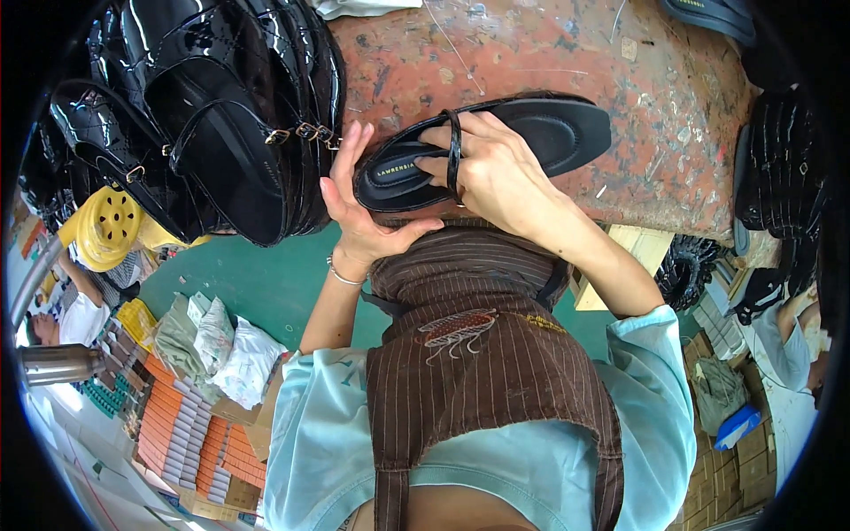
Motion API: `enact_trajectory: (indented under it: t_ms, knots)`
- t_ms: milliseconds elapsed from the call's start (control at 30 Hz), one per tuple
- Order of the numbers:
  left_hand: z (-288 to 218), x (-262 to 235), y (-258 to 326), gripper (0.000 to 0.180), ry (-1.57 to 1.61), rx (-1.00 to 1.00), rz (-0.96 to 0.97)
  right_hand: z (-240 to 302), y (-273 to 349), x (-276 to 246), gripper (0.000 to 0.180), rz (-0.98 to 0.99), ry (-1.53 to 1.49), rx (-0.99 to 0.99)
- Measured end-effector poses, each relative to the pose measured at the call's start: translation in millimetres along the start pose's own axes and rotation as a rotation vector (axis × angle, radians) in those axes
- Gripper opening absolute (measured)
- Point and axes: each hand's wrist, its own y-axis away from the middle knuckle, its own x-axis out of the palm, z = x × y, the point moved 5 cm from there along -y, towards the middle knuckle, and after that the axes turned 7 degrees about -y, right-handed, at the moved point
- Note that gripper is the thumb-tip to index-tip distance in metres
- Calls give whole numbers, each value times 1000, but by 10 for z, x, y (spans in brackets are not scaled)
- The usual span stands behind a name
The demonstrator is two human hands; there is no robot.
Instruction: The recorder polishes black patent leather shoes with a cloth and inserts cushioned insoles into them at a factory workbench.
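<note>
A black sandal point(571, 133) lies sideways near the table's front edge, its heel end to the left and its square toe to the right. One thin strap point(454, 157) crosses it. My right hand point(500, 173) reaches over the sandal with bent fingers passing under the strap, and the fingertips press on the insole near the printed heel pad. Around the heel end, my left hand point(359, 221) is open, with fingers stretched upward and thumb pointing right along the near edge. Whether the left palm touches the heel is hard to tell.
Shiny black buckled shoes point(239, 133) are piled at the table's left. The worn reddish table point(664, 168) carries loose threads and scraps. Another dark sandal point(713, 18) lies at the far right corner. A yellow reel point(106, 226) stands lower left; people sit at both sides.
</note>
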Motion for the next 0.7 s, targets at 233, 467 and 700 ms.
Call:
enact_trajectory:
  t_ms: [233, 467, 700]
  knots:
    - [21, -34, -21, 127, 44, -40, 43, 12, 42, 112, 35, 84, 64, -81]
    - [-36, -79, -161, 46, -82, -97, 41, -21, -86, 388, 48, 335, -83, -326]
    - [-49, -74, -133, 28, -127, -128, -44, 59, 314, 32, 35, 206, 398, 6]
